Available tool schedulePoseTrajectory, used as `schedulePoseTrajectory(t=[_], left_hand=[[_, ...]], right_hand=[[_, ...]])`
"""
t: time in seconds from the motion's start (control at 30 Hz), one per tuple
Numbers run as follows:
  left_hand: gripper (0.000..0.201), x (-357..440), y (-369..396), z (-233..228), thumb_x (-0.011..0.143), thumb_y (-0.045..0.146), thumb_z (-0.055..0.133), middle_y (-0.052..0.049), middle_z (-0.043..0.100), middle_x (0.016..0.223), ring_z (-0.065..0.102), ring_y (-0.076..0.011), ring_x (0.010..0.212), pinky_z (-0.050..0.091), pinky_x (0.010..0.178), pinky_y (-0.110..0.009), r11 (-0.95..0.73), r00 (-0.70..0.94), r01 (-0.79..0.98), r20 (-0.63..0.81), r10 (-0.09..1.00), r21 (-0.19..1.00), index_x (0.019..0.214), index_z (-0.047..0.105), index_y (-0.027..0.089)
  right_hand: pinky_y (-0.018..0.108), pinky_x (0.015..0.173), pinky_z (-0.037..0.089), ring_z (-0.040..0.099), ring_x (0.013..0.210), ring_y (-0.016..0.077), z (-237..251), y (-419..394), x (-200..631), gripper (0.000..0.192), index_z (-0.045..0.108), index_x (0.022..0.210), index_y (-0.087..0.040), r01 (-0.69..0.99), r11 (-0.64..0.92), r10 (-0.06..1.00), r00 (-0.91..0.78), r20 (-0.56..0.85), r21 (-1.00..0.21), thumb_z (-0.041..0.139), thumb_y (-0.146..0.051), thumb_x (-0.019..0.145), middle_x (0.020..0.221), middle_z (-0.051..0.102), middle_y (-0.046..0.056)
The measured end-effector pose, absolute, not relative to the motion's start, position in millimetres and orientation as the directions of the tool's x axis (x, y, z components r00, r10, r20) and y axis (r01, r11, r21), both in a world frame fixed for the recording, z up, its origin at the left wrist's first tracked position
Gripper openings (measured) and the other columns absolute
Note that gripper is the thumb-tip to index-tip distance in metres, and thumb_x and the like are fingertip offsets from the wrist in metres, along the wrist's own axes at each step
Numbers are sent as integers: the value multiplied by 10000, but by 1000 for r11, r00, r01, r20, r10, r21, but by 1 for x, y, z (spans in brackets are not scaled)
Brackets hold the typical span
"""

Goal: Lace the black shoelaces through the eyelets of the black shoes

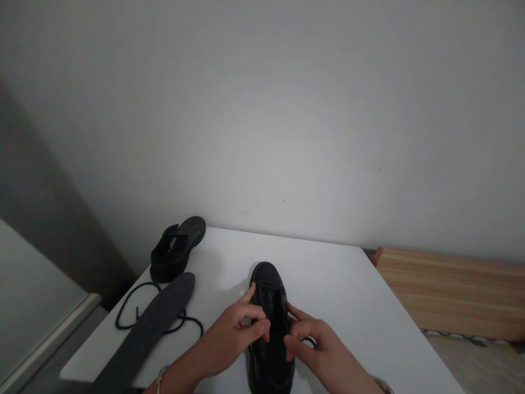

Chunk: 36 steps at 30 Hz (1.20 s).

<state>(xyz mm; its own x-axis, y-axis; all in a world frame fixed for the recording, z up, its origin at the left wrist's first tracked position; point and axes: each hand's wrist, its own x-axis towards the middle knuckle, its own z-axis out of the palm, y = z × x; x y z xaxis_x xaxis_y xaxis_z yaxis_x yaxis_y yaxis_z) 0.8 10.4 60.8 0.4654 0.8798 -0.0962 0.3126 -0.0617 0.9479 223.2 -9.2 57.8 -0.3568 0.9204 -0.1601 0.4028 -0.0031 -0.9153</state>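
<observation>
Both hands grip black shoe (268,328), heel cut off below.

A shoe (268,323) lies on the surface (348,295) near its front edge, between the left hand (229,336) and right hand (324,353). To its left lie an insole (151,323) across a lace (135,306), with a second shoe (176,249) behind them at the far corner.

Bench (348,284) right half bare, open passage from right edge inward; left side crowded: second shoe (177,249) at far-left corner, insole (151,323) lying diagonally, loose lace (135,306) looped beneath it; black shoe (268,328) blocks centre; wall close behind.
</observation>
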Motion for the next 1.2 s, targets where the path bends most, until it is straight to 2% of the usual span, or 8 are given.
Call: schedulePoseTrajectory(t=[0.1,0.37,0.63,0.7,0.77,0.87,0.97,1.2], left_hand=[[306,-1,9,60,870,434,594,-146,612,1395,124,-360,1529,276,1121,-520,-49,487,301,-109,866,952,735,725,193],[313,-11,17,57,875,459,635,-112,757,1069,61,-296,1544,124,1190,-511,-75,588,184,-49,808,980,711,724,207],[351,-14,24,55,918,498,588,-62,764,978,150,-269,1530,67,1219,-484,-122,633,185,-23,773,975,739,720,226],[327,-12,20,63,926,472,574,-63,722,1138,237,-302,1498,157,1202,-486,-146,576,287,-49,816,947,774,732,229],[293,-10,14,74,923,429,570,-74,620,1312,387,-316,1404,362,1091,-434,-170,485,392,-46,873,904,802,740,224],[271,-9,3,92,931,369,546,-66,651,1129,612,-225,1044,481,748,-277,-209,406,460,5,914,863,808,735,218],[290,-6,-5,105,951,331,526,-16,679,870,622,-167,847,455,736,-247,-247,451,364,62,890,898,803,747,215],[344,11,6,100,957,425,538,-31,655,757,616,-164,741,494,728,-281,-83,592,-61,103,800,995,762,641,161]], right_hand=[[481,1205,166,336,1466,318,61,-8,225,381,751,664,-220,354,-16,900,-402,-167,-935,668,-541,853,1323,668,92],[514,1211,113,379,1439,317,76,-7,226,370,733,623,-226,291,-35,863,-474,-176,-956,689,-518,845,1273,699,84],[484,1203,172,439,1400,308,75,-10,225,389,732,653,-218,314,5,864,-479,-154,-950,661,-533,869,1202,726,88],[469,1185,223,434,1402,302,75,-10,227,391,754,712,-216,362,51,881,-455,-129,-931,629,-541,891,1200,723,98],[437,1127,321,507,1330,297,80,-12,227,390,764,780,-212,444,126,909,-410,-77,-887,586,-528,923,1178,721,106],[350,855,477,661,946,245,92,-16,224,386,730,799,-198,572,195,935,-353,-25,-797,524,-480,963,946,730,86],[286,633,435,596,700,187,104,-22,213,379,681,768,-197,588,201,932,-361,-31,-783,493,-454,974,731,663,31],[266,641,455,590,674,159,117,-18,196,410,669,711,-199,285,277,920,-354,168,-918,510,-466,978,707,667,21]])
